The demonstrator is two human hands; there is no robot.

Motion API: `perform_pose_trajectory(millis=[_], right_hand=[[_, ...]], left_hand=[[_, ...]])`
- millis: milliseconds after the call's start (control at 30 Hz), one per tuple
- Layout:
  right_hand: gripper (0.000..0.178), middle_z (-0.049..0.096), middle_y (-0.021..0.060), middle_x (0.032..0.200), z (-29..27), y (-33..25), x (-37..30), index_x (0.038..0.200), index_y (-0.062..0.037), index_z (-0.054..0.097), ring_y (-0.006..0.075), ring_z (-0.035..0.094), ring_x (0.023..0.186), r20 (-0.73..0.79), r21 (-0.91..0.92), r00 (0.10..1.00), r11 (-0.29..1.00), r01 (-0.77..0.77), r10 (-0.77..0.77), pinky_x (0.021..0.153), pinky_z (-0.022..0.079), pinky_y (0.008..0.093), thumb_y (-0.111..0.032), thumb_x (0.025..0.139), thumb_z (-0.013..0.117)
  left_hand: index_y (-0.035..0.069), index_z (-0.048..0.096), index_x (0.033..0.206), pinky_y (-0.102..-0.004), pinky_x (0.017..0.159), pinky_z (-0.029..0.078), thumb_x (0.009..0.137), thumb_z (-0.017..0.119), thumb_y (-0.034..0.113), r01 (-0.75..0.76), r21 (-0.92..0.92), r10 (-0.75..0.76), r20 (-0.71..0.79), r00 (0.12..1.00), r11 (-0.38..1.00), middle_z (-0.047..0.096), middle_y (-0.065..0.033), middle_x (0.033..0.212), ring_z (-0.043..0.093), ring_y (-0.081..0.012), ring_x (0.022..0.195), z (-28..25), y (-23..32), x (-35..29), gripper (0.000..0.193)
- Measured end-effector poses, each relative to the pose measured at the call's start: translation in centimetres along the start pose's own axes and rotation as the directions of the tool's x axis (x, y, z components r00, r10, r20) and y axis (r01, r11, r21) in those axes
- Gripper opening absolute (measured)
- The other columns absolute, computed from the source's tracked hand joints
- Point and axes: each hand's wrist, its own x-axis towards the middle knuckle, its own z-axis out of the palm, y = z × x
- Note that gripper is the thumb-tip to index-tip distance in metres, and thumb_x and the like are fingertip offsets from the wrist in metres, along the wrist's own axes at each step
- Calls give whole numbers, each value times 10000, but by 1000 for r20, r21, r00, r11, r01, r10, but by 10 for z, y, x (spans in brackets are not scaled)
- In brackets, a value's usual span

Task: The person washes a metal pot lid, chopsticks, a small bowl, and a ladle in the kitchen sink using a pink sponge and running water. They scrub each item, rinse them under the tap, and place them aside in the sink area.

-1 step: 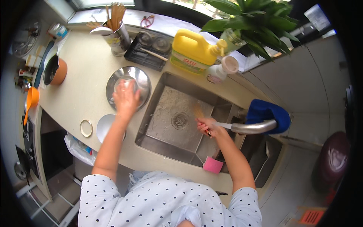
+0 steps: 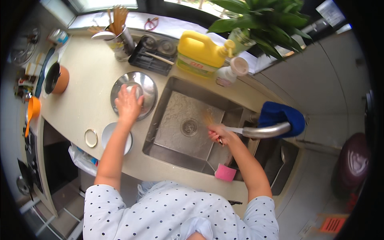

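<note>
My left hand (image 2: 129,105) is at a round stainless-steel dish (image 2: 150,85) on the counter, left of the sink. Its fingers and thumb are around a small whitish bowl (image 2: 139,91), which they partly cover. Over the sink (image 2: 164,157), my right hand (image 2: 220,133) is closed on a bundle of chopsticks (image 2: 208,118). Their tan ends are smeared by motion, and darker ends show below the fist. The curved metal faucet (image 2: 266,131) reaches toward this hand from the right. Water wets the sink floor around the drain (image 2: 189,127).
A white bowl (image 2: 109,134) and a round lid (image 2: 91,138) lie near my left forearm. Behind the sink stand a yellow jug (image 2: 200,52), a white pump bottle (image 2: 226,76) and a black rack (image 2: 148,60). A pink sponge (image 2: 225,173) hangs at the sink's near edge; a blue cloth (image 2: 280,116) drapes the faucet.
The whole view has shifted slightly. My left hand, blurred before, now shows sharper over the small bowl. My right hand keeps its place with the chopsticks.
</note>
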Motion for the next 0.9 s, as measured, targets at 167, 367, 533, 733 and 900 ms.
perform_pose_trajectory(millis=[167, 367, 533, 733, 900], right_hand=[[115, 603, 153, 757, 16, 29, -74, 879, -25, 537, 245, 614, 695, -149, -984, 801, 6, -179, -580, 483, 465, 376, -83, 802, 475], [243, 592, 176, 900, 0, 71, -161, 996, -29, 533, 335, 607, 780, -123, -908, 656, -182, -377, -745, 646, 491, 418, -72, 766, 468], [255, 587, 159, 818, -41, 127, -205, 1031, -66, 530, 319, 600, 740, -148, -986, 544, 81, -144, -826, 633, 475, 411, -62, 781, 481], [131, 542, 66, 700, -160, 220, -241, 959, -15, 496, 152, 526, 566, -714, -394, 351, 762, 513, -606, 504, 436, 303, -114, 874, 483], [164, 557, 246, 818, -249, 246, -225, 966, 38, 454, 374, 555, 743, -849, -517, -212, 843, 150, -483, 638, 457, 420, -82, 855, 450]], left_hand=[[113, 529, 1080, -435, 751, 454, 729, 632, 201, -42, -177, 84, 238, 968, 983, 497, -174, 1012, 513, -359, 933, 17, -46, 13, 376], [57, 574, 1020, -414, 773, 444, 720, 615, 119, -260, -449, 363, 160, 918, 855, 536, -215, 989, 534, -378, 886, -53, 25, 8, 309], [17, 596, 980, -391, 769, 451, 716, 608, 100, -217, -726, 522, 223, 823, 652, 567, -216, 952, 549, -379, 881, -78, 116, -8, 278], [24, 594, 1033, -359, 663, 471, 751, 568, 137, -132, -748, 623, 427, 656, 651, 610, -194, 814, 590, -321, 685, -21, 175, -45, 304], [23, 576, 1075, -291, 500, 439, 825, 485, 174, 207, -711, 465, 622, 630, 672, 546, -81, 551, 553, -141, 516, 59, 185, -60, 306]])
